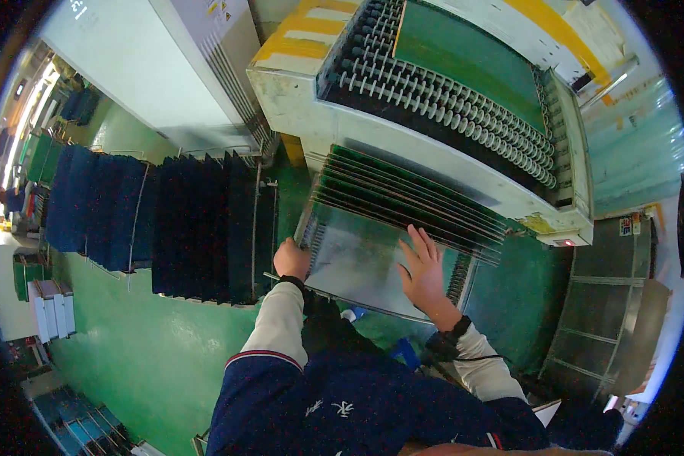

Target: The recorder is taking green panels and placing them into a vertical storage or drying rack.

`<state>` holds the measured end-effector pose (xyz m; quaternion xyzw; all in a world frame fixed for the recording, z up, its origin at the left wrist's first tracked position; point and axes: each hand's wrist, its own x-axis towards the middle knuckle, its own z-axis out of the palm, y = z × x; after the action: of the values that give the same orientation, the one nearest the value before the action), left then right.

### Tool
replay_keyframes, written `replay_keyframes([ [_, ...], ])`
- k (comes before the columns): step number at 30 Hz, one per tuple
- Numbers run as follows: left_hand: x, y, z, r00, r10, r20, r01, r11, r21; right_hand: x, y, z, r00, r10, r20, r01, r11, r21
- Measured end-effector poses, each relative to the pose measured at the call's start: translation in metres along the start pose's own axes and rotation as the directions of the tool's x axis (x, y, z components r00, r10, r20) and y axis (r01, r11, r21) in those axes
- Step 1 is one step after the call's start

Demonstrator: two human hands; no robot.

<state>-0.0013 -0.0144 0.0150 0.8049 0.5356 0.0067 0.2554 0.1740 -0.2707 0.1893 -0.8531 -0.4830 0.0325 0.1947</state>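
Observation:
A metal rack (357, 266) with slotted sides stands in front of me. Several thin dark-green panels (410, 194) are lined up on edge in its far part. At the rack's left side, my left hand (292, 259) is closed, its curled fingers gripping the side edge. My right hand (424, 272) is over the bare metal part of the rack, fingers spread and pointing toward the nearest panel. Nothing shows in its grasp, and whether the fingertips touch that panel I cannot tell. Dark bands circle both wrists.
Beyond the rack is a roller machine (448, 114) with a green board (471, 57) on its rollers. Racks of dark panels (194, 228) stand to the left, near a white cabinet (129, 61). A metal-framed cart (600, 304) is at right. The floor (144, 334) is green.

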Motion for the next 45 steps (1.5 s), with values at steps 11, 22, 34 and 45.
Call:
replay_keyframes([
  [11, 0.002, 0.004, 0.0, 0.999, -0.032, 0.031, 0.032, 0.999, -0.006, -0.019, -0.008, 0.005, 0.999, 0.04, 0.016, -0.039, 0.999, -0.028],
  [22, -0.001, 0.01, -0.006, 1.0, -0.011, 0.018, 0.01, 1.0, 0.025, -0.005, 0.009, 0.004, 0.988, 0.084, -0.129, -0.075, 0.994, 0.074],
  [34, -0.002, 0.002, -0.004, 1.0, 0.013, 0.001, -0.013, 0.999, 0.046, -0.001, 0.039, 0.017, 0.987, 0.158, -0.018, -0.159, 0.978, -0.137],
  [45, -0.001, 0.007, -0.007, 1.0, 0.01, 0.007, -0.011, 1.0, 0.02, 0.02, 0.06, 0.031, 0.935, 0.309, 0.177, -0.279, 0.944, -0.175],
])
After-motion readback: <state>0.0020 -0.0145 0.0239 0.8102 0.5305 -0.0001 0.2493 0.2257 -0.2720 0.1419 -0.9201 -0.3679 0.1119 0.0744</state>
